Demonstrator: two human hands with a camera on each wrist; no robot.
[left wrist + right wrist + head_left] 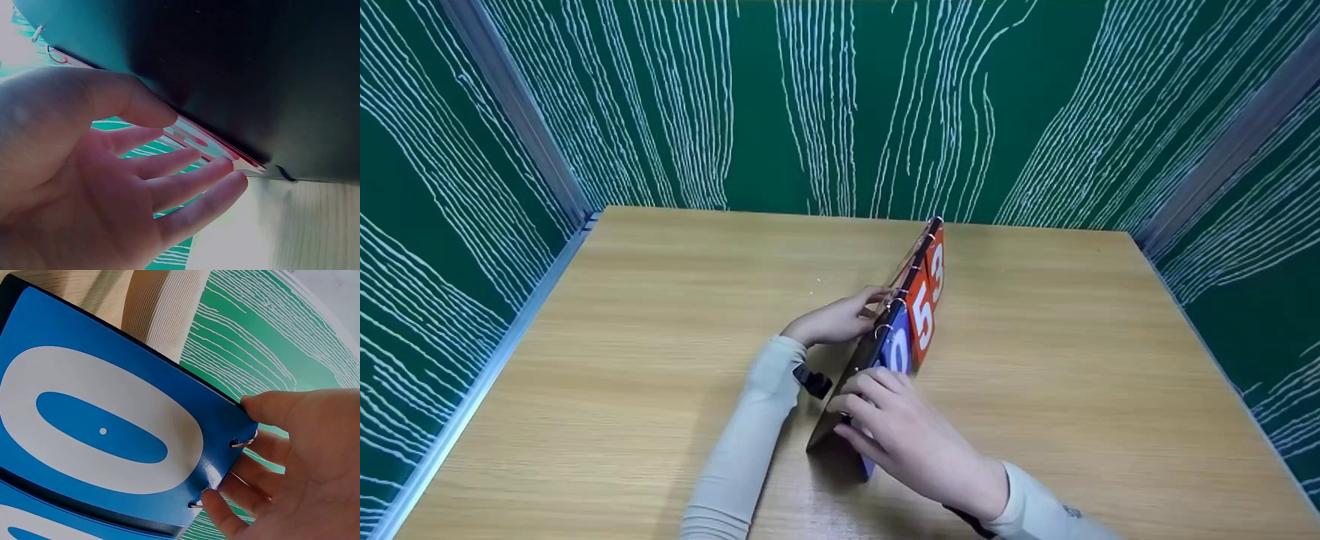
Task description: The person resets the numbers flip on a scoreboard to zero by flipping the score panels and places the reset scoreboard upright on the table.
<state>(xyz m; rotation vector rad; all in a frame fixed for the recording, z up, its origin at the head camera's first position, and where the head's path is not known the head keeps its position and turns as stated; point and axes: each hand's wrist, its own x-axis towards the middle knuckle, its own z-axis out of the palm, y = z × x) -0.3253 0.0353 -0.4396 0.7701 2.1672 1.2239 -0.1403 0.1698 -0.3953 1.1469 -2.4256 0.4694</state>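
Note:
A tabletop flip scoreboard [864,360] stands tent-like on the table, seen nearly end-on from the head. On its right face are red number cards [922,319] reading 3 and 5, and a blue card [185,388] with a white 0. My right hand [896,427] grips the scoreboard's near top corner, thumb and fingers around the edge by the metal rings [243,443]. On the black back panel's side, my left hand [840,315] has its fingers extended, fingertips [239,179] at a red-and-white card edge [208,143] and thumb along the panel.
The scoreboard stands on a wooden table [645,315]. Green walls [757,112] with wavy white lines rise behind it and at both sides, with grey posts at the corners. Dark wrist devices [813,381] sit over the pale sleeves [746,450].

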